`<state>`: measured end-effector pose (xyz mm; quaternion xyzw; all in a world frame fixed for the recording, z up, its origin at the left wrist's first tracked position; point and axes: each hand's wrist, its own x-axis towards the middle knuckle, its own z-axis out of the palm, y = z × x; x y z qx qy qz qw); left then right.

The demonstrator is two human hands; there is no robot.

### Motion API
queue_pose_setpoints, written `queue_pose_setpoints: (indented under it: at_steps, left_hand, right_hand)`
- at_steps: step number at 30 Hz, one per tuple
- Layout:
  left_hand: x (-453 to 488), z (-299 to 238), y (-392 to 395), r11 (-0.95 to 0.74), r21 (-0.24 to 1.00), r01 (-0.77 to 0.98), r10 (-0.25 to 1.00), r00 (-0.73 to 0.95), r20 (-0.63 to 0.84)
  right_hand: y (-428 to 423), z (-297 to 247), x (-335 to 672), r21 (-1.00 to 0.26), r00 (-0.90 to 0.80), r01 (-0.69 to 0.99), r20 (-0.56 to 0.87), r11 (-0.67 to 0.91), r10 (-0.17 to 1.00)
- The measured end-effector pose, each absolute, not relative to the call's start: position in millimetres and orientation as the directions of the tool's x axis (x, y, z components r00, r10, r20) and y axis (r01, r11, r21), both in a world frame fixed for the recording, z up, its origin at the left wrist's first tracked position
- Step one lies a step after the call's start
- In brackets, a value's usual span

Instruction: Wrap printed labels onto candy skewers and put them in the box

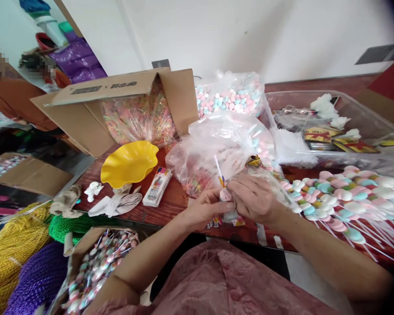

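Both hands meet over the front of the table around a marshmallow lollipop (226,195) in clear wrapping. Its white stick points up, with a small gold and blue tie at the neck. My left hand (210,204) is closed around the wrapped sweets from the left. On the right, my right hand (253,197) is closed at the tie and upper wrapping; its fingertips are partly hidden. Just behind lies a clear plastic bag (216,140) of colourful candy, with a bunch of gold ties (254,161) on it. Unwrapped marshmallow skewers (344,197) are piled to the right.
Left on the table are a yellow wavy bowl (129,164), a stack of printed cards (157,187) and white gloves (116,203). Behind stand a cardboard box (180,98) and a clear plastic bin (354,105). A carton of wrapped lollipops (101,258) sits lower left. Another person (18,103) is far left.
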<state>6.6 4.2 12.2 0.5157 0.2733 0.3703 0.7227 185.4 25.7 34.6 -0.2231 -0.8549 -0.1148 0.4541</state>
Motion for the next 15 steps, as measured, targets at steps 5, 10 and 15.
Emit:
queue_pose_setpoints:
  at_steps: [5, 10, 15]
  left_hand:
    - [-20.3, -0.6, 6.4, -0.462, 0.845, 0.268, 0.858, 0.376, 0.35]
    - [-62.0, -4.7, -12.3, -0.655, 0.561, 0.506, 0.755, 0.48, 0.447]
    - [-178.5, 0.1, -76.4, -0.321, 0.437, 0.84, 0.943, 0.327, 0.064]
  right_hand:
    - [27.2, 24.8, 165.5, -0.844, -0.346, 0.277, 0.359, 0.46, 0.867]
    - [-5.1, -5.3, 119.5, -0.83, -0.599, -0.175, -0.338, -0.53, 0.726]
    - [-44.4, -34.7, 104.2, -0.917, -0.637, -0.117, -0.224, -0.38, 0.737]
